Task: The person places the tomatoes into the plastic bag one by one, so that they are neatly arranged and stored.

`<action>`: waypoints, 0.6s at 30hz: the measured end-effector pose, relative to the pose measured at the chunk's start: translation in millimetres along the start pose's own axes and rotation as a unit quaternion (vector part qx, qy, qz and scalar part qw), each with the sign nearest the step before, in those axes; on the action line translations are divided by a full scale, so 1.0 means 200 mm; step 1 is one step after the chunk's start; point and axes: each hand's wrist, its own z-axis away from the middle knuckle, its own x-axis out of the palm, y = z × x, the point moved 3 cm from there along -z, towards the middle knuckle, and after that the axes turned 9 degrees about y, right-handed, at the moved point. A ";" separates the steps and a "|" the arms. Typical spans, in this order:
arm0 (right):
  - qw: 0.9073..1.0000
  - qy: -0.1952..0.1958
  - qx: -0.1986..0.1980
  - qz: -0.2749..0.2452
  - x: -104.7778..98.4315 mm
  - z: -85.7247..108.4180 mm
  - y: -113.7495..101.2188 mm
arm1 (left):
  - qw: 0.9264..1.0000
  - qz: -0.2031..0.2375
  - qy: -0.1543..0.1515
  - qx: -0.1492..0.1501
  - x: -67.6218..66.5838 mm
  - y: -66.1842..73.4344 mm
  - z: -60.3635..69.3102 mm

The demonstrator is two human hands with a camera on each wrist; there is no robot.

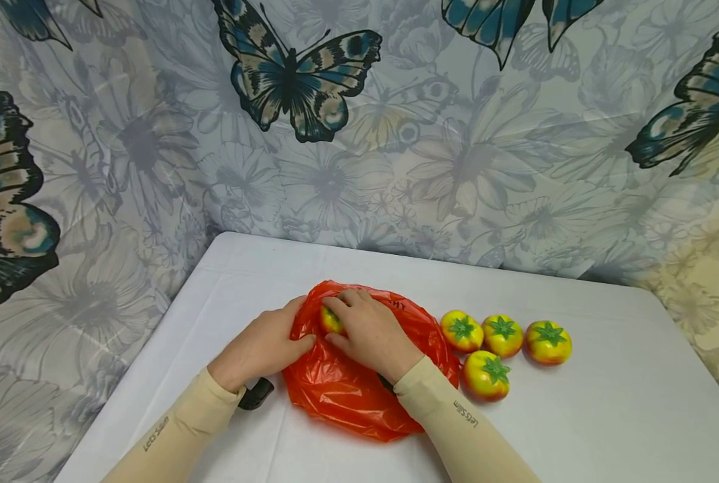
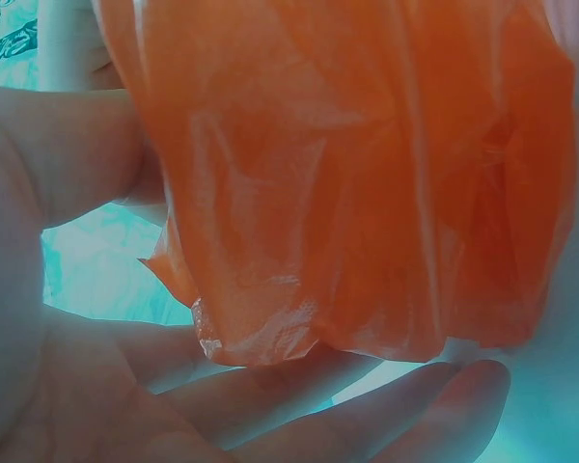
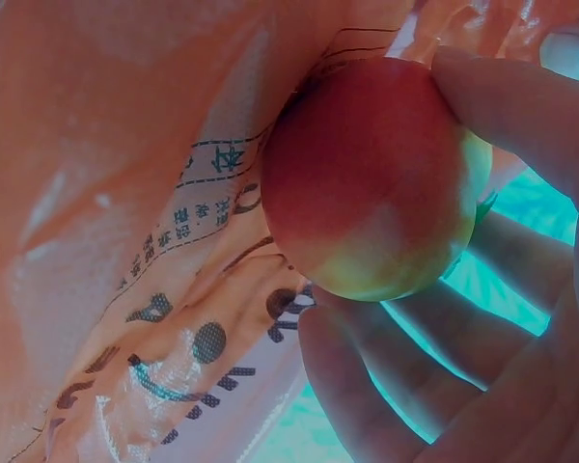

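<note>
A red plastic bag [image 1: 347,399] lies on the white table with its mouth spread. My left hand [image 1: 265,343] holds the bag's left edge, thumb on one side and fingers on the other; the left wrist view shows the bag's film [image 2: 347,183] between them. Over the bag's mouth my right hand [image 1: 373,333] grips a yellow-and-red tomato [image 3: 367,183] with a green leafy top, thumb and fingers around its sides. Printed bag film is right beside that tomato. Whatever lies inside the bag is hidden.
Several more tomatoes [image 1: 548,342] stand on the table to the right of the bag, the closest one [image 1: 485,377] by its edge. The white table [image 1: 613,416] ends at a butterfly-patterned cloth backdrop [image 1: 347,181]. A black wrist device [image 1: 255,394] sits beneath my left wrist.
</note>
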 end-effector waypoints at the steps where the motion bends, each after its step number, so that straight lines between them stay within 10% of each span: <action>1: 1.000 0.001 0.000 0.000 0.00 0.00 0.00 | 1.000 0.000 0.000 0.000 0.00 0.00 0.00; 18: 1.000 0.021 0.016 -0.009 -0.12 0.08 0.01 | 1.000 0.009 0.002 -0.003 0.00 0.01 0.01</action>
